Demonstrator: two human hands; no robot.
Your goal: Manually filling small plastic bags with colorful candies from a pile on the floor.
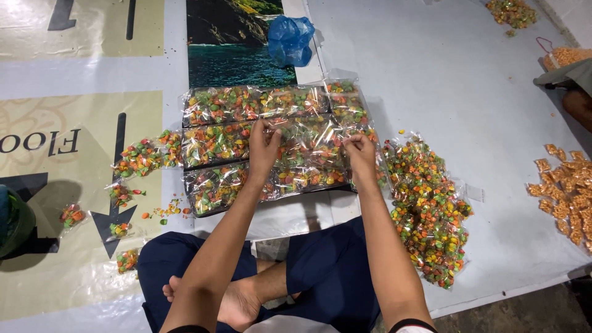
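Both hands work at the centre of the frame, over a block of clear plastic packets filled with small red, orange and green sweets (271,132) laid in three tidy rows on the white sheet (468,92), edges overlapping so the rows hold together as one flat slab. The left hand (264,148) and right hand (361,154) are set apart, each with fingers pinched on the crinkled clear film of the middle row, apparently stretching one packet flat between them. To the right of centre lies a loose heap of the same small filled packets (428,209), within easy reach of the right hand. A few stray packets (145,154) and spilled sweets sit left of the block. A crumpled blue plastic bag (290,40) lies at upper centre, and orange snack packets (564,197) cluster at the right edge
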